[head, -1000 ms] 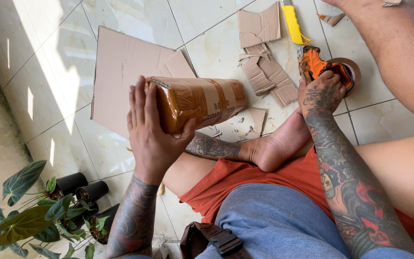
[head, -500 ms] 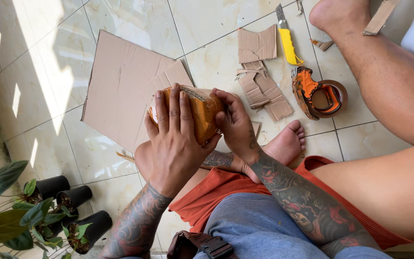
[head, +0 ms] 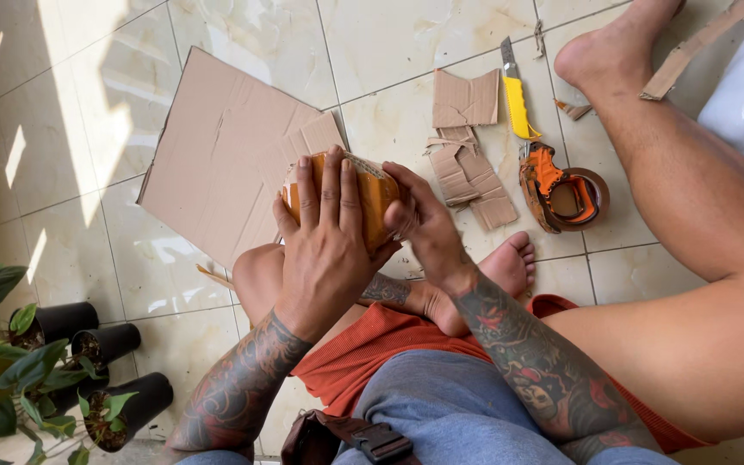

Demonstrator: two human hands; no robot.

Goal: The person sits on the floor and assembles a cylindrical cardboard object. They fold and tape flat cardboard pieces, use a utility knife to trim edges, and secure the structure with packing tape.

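My left hand lies flat over a small cardboard package wrapped in brown tape, fingers spread across its near side. My right hand presses against the package's right end with thumb and fingers. Both hands hold it up above my folded leg. Most of the package is hidden behind my left hand.
A flat cardboard sheet lies on the tiled floor behind the package. Cardboard scraps, a yellow utility knife and an orange tape dispenser lie to the right. Small potted plants stand at the lower left.
My right hand left the tape dispenser and came onto the package. The package turned from lying sideways in my left hand to being clasped by both hands.
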